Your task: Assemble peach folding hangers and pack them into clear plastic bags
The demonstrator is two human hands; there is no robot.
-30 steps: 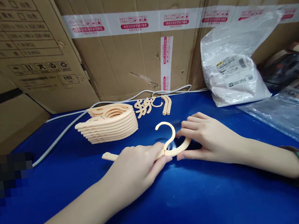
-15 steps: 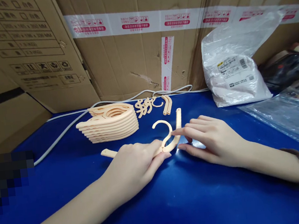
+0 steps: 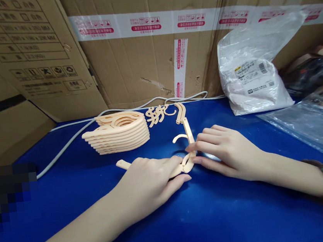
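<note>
From the head camera, then, and we take our bearings from the stack of folded hangers (image 3: 119, 137)! In front of it and to its right, over the blue table (image 3: 191, 226), here's the folding hanger (image 3: 189, 131), one arm out sideways, the other standing up away from the wearer. The left hand (image 3: 149, 180) is wrapped firmly over the sideways arm; the right hand (image 3: 226, 150) pinches the upright one near its bend, thumb and fingertips on it. Close together, these hands, but not touching each other.

It looks like light, stiff plastic, smooth enough to slip a little, and I'd call the thin hook (image 3: 180, 137) and the centre joint its weak points. Best hold, in my judgement: the broad arms, close to the joint, fingers clear of the pivot.

And around it? Just right of the stack, a cluster of loose hooks (image 3: 156, 115), and past them two curved pieces (image 3: 179, 112); the upright tip comes so near those that I can't tell whether they touch. Tight quarters there! Behind the stack run a white cable (image 3: 108, 111) and cardboard boxes (image 3: 132, 70). Well off to its right, a white plastic bag (image 3: 250, 83) and a clear plastic sheet (image 3: 310, 123), both out of the way.
</note>
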